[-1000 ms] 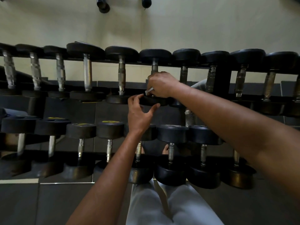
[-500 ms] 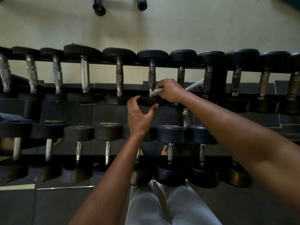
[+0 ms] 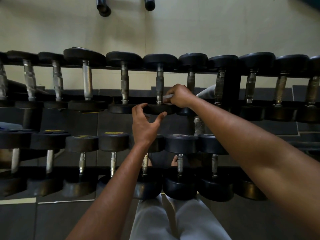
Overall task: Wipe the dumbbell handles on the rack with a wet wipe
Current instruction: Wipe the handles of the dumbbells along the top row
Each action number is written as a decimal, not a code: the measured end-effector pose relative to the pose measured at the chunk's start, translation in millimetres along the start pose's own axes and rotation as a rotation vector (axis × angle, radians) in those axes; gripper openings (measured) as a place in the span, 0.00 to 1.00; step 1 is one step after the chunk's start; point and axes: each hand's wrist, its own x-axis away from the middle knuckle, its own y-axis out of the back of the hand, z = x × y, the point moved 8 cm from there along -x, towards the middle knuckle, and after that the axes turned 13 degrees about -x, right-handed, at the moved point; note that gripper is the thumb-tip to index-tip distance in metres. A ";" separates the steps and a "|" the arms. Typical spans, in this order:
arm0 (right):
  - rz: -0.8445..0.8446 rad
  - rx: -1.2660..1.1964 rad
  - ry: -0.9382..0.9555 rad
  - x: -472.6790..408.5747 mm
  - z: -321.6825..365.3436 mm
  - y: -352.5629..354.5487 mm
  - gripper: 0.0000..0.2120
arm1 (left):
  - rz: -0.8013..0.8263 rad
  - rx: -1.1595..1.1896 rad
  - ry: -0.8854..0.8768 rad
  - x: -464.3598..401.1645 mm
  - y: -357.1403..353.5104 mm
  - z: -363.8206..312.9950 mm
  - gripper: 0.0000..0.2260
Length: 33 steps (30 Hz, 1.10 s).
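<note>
Most of the crumpled white wet wipe point(image 3: 167, 96) is hidden inside the curled right hand point(image 3: 180, 97), behind which a knurled steel dumbbell handle point(image 3: 191, 80) is partly covered.

A two-tier black rack point(image 3: 231, 87) carries rows of dumbbells point(image 3: 85, 80) lying side by side on its rails.

The dumbbells point(image 3: 159, 84) have black heads and silver, knurled handles; some lower-row heads left of the left hand point(image 3: 143, 125) bear yellow labels point(image 3: 114, 133). The wipe point(image 3: 167, 97) is white, the wall point(image 3: 190, 32) cream, the trousers point(image 3: 180, 220) pale grey.
</note>
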 end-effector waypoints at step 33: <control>-0.760 -0.171 0.297 -8.8 49.6 34.7 0.13 | -0.010 0.034 0.004 -0.2 2.6 1.8 0.34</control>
